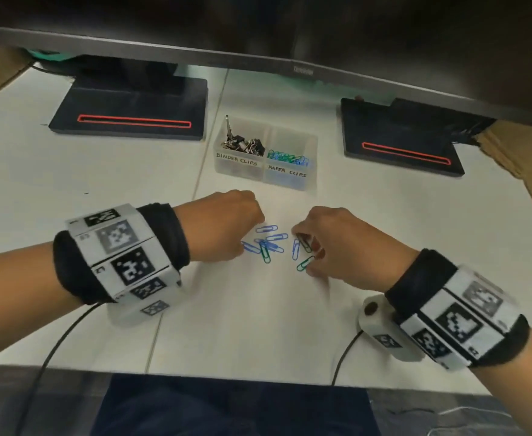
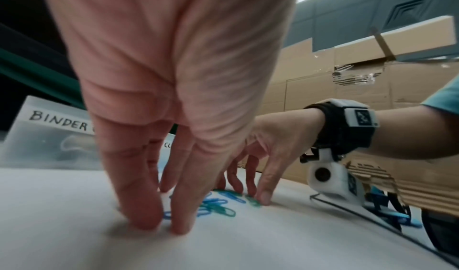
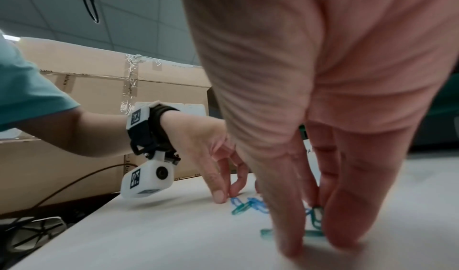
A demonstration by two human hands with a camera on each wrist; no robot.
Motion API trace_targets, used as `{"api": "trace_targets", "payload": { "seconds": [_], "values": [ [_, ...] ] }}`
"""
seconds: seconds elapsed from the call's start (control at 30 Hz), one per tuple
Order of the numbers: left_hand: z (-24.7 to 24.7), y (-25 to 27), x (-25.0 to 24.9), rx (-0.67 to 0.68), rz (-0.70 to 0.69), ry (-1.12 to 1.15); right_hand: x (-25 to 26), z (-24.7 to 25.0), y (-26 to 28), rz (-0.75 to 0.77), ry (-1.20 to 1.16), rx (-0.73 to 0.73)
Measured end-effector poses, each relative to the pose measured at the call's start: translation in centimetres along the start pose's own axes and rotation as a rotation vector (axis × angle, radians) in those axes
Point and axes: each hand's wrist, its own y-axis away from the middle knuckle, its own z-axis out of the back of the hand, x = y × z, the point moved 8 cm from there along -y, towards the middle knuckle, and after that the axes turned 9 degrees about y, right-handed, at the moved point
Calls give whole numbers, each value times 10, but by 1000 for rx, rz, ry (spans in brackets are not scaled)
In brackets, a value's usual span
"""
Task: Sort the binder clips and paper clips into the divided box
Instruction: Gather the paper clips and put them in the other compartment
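Observation:
A clear divided box (image 1: 308, 143) stands at mid-table, with black binder clips (image 1: 242, 143) in its left compartment and coloured paper clips (image 1: 286, 157) in its right. Several loose blue and green paper clips (image 1: 269, 242) lie on the white table between my hands. My left hand (image 1: 249, 240) points its fingers down, thumb and forefinger (image 2: 183, 215) pinching at a blue paper clip (image 2: 167, 214) on the table. My right hand (image 1: 305, 250) holds a green paper clip (image 3: 316, 215) tilted up between thumb and fingers, and another green clip (image 1: 304, 264) lies under it.
Two black monitor bases (image 1: 129, 114) (image 1: 400, 143) flank the box under a wide monitor (image 1: 258, 33). Cardboard boxes (image 1: 516, 158) border the table's right side. Cables (image 1: 47, 357) trail off the near table edge.

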Motion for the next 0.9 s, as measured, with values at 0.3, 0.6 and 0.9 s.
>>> {"api": "trace_targets", "payload": {
  "seconds": [0.3, 0.6, 0.9],
  "values": [
    [6, -7, -3, -146, 13, 289, 12, 12, -21, -69, -232, -190],
    [2, -2, -1, -145, 48, 293, 25, 7, -13, 39, -108, -113],
    [-1, -2, -3, -192, 82, 352, 31, 12, -21, 30, -135, -184]
  ]
}}
